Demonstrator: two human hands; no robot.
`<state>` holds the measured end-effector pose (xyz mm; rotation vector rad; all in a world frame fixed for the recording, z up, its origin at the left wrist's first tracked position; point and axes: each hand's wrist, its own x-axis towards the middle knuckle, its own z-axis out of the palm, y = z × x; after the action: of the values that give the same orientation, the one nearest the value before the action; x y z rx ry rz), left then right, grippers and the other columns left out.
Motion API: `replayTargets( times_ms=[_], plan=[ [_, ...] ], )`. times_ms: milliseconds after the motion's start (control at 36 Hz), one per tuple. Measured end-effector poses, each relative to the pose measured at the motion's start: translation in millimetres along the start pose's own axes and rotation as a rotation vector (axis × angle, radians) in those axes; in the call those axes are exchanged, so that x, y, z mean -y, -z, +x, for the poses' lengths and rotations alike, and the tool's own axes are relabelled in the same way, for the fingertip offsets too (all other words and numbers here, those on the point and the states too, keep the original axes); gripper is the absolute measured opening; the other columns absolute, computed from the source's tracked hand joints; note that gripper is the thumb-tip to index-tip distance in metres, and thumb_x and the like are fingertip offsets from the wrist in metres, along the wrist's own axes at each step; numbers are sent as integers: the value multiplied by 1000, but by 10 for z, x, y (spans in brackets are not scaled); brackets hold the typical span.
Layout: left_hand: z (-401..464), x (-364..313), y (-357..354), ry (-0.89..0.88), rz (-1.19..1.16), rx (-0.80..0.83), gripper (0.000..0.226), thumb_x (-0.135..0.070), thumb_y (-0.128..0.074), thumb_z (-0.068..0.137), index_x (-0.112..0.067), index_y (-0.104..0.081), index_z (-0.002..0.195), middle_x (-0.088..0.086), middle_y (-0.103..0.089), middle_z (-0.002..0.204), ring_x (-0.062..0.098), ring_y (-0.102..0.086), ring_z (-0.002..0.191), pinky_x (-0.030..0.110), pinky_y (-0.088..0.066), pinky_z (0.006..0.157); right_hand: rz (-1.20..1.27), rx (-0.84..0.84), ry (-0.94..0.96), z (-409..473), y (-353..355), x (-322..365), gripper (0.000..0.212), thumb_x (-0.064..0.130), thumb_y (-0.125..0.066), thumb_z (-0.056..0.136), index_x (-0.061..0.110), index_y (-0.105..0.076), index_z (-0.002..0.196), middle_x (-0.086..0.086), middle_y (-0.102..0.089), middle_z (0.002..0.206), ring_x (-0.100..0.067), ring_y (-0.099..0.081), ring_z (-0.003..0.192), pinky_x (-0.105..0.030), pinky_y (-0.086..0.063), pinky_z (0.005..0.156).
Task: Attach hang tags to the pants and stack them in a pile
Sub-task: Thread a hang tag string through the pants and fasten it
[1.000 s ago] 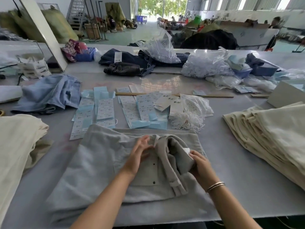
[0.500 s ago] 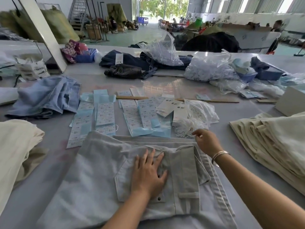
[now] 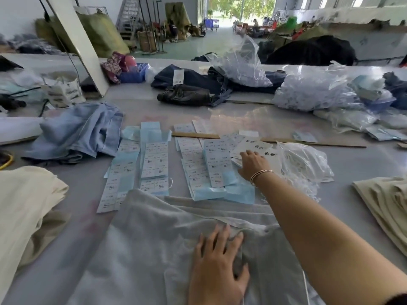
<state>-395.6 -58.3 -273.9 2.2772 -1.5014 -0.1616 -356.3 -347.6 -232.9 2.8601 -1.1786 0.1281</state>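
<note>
The left hand [image 3: 218, 267] lies flat on the pale grey pants [image 3: 154, 243], fingers straight and slightly spread, pressing the fabric near the waistband. The pants are spread on the grey table [image 3: 356, 159] at the near centre of the scene, waistband toward the far side. The right hand [image 3: 253, 165] is extended to the far side of the pants, palm down, its fingers resting on the near edge of a small fanned stack of white hang tags [image 3: 259, 149] printed with dark characters; whether the fingertips pinch a tag cannot be told. A thin bangle [image 3: 261, 174] sits on the right wrist. Sheets of printed labels [image 3: 154, 164] on pale blue backing lie in rows left of the hang tags, just beyond the pants. A clear bag of white strings [image 3: 306, 161] lies just right of the hang tags. A pile of folded cream pants [image 3: 387, 208] lies at the right edge of the table, and a second heap of cream fabric [image 3: 24, 208] at the near left. A crumpled light blue garment [image 3: 77, 130] lies at the far left of the labels.
</note>
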Motion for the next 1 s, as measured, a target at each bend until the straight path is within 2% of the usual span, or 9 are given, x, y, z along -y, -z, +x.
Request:
replayTargets(
  times_ms=[139, 222, 306, 417, 556, 667, 806, 889, 1000],
  plan=[
    [67, 11, -17, 17, -5, 25, 64, -59, -58, 53, -40, -67, 114, -8, -63, 126, 16, -62, 115, 37, -32, 98, -138, 204, -4, 254, -97, 78, 70, 34, -53, 91, 13, -18, 148, -14, -17, 157, -27, -17, 145, -57, -14, 114],
    [92, 22, -27, 14, 2, 35, 68, -60, -57, 46, -42, -69, 111, -9, -65, 123, 15, -64, 111, 36, -33, 97, -188, 261, -12, 332, -121, 125, 81, 32, -61, 88, 20, -11, 150, -13, -26, 152, -29, -25, 141, -62, -20, 111],
    [118, 20, -30, 25, 3, 54, 69, -61, -56, 43, -43, -70, 108, -10, -67, 120, 15, -63, 109, 35, -35, 95, -250, 313, -16, 377, -126, 176, 71, 24, -65, 86, 21, -23, 144, -10, -48, 133, -30, -46, 124, -58, -42, 97],
    [137, 21, -26, 38, 7, 70, 69, -64, -56, 42, -45, -69, 107, -10, -68, 119, 15, -65, 107, 34, -35, 93, -379, 137, 89, 418, -143, 147, 32, 13, -37, 100, 11, -45, 131, -9, -62, 116, -28, -60, 107, -41, -51, 82],
    [123, 22, -1, 34, -4, 50, 67, -61, -55, 45, -44, -69, 109, -10, -67, 120, 15, -66, 107, 36, -34, 96, -364, -81, 181, 333, 5, -59, 30, 10, -31, 101, 9, -49, 126, -9, -64, 111, -27, -65, 101, -37, -53, 79],
    [101, 24, 1, 22, -20, 13, 68, -59, -60, 48, -42, -68, 113, -9, -65, 123, 15, -63, 112, 36, -34, 98, -350, -198, 237, 104, 103, -412, 30, 13, -36, 100, 12, -50, 127, -10, -61, 114, -28, -60, 105, -37, -49, 91],
    [67, 21, 26, 18, 2, 34, 65, -60, -57, 57, -41, -66, 118, -8, -63, 127, 16, -60, 117, 39, -32, 99, -236, -154, 258, -287, -23, -836, 38, 8, -45, 91, 19, -61, 123, -3, -65, 118, -26, -60, 108, -37, -45, 92],
    [59, 13, 53, 22, 14, 53, 63, -60, -54, 60, -41, -66, 119, -8, -63, 128, 16, -61, 116, 38, -32, 99, -31, -54, 170, -381, -86, -896, 32, 21, -50, 91, 19, -58, 122, -6, -66, 119, -30, -62, 106, -38, -47, 87],
    [42, 14, 58, 22, 30, 62, 62, -61, -55, 62, -41, -64, 121, -9, -61, 129, 15, -59, 119, 39, -31, 99, 12, 82, 75, -327, -25, -799, 45, 30, -50, 94, 14, -45, 136, -11, -43, 146, -32, -46, 125, -42, -40, 100]
  ],
)
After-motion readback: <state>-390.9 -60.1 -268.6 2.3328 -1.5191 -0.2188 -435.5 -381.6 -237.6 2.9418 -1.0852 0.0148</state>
